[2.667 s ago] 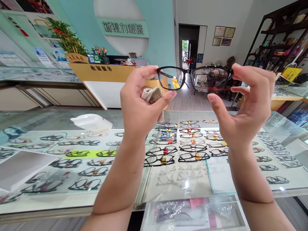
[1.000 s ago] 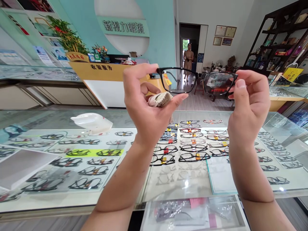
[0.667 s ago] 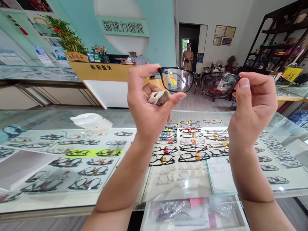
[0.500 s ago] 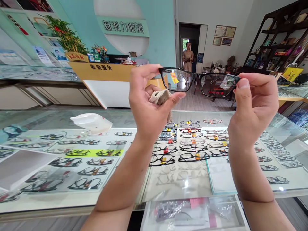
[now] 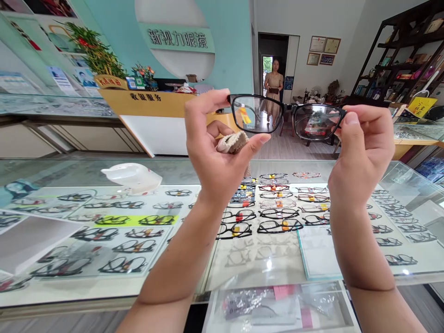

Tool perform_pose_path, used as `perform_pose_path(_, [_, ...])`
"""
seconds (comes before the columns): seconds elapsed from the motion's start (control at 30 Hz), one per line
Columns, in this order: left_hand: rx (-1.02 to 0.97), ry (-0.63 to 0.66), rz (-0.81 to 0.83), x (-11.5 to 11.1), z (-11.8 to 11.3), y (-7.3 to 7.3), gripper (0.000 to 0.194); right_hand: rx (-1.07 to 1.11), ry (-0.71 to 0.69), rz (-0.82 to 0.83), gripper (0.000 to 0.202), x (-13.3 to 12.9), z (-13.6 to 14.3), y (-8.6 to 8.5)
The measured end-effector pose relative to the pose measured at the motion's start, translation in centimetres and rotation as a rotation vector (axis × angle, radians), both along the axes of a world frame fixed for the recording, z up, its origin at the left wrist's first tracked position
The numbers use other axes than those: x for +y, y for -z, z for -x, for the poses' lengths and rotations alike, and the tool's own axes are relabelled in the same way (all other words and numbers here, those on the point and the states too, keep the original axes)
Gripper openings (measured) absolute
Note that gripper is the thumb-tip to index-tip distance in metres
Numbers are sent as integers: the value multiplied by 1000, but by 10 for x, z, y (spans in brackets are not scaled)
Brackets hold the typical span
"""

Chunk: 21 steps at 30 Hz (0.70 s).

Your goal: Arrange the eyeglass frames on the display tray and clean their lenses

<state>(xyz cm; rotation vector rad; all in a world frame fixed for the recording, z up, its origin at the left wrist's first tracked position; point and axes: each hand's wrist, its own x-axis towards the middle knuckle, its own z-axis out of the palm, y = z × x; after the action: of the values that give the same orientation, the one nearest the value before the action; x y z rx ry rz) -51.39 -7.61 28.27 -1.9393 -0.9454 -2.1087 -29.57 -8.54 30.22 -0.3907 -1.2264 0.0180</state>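
A pair of black-framed glasses (image 5: 287,107) is held up at eye height between both hands, above the glass display counter. My left hand (image 5: 217,143) grips the frame's left end with its fingers and also has a beige cloth (image 5: 233,142) tucked in its palm. On the other side, my right hand (image 5: 362,148) pinches the right end of the frame between thumb and fingers. A yellow-orange sticker shows on the left lens and red lettering on the right one.
Rows of glasses (image 5: 280,213) lie in the glass counter (image 5: 180,171). A white plastic object (image 5: 133,177) rests on top at the left. An open drawer (image 5: 280,310) holds plastic bags. A person (image 5: 274,85) stands near the doorway behind a yellow-topped desk (image 5: 163,104).
The glasses have tilted slightly, and my right hand has shifted a little to the left. The person in the background has moved slightly to the right and appears nearer.
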Motion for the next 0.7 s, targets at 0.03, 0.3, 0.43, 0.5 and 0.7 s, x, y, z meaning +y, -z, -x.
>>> perform_pose_path(0.03, [-27, -25, -22, -2, -2, -1, 77, -2, -16, 35, 9, 3, -2, 2])
perform_pose_path(0.3, [-39, -158, -102, -8, -11, 2, 77, -99, -7, 158, 23, 21, -14, 10])
perform_pose_path(0.43, [-59, -167, -119, 1, -12, 6, 80, -97, -7, 165, 20, 18, -12, 8])
perform_pose_path(0.5, [-61, -124, -112, 8, -11, 7, 81, -68, -13, 122, 16, 15, -9, 7])
perform_pose_path(0.7, [1, -58, -38, 19, -2, 11, 76, -33, 54, 18, 9, 12, -3, 3])
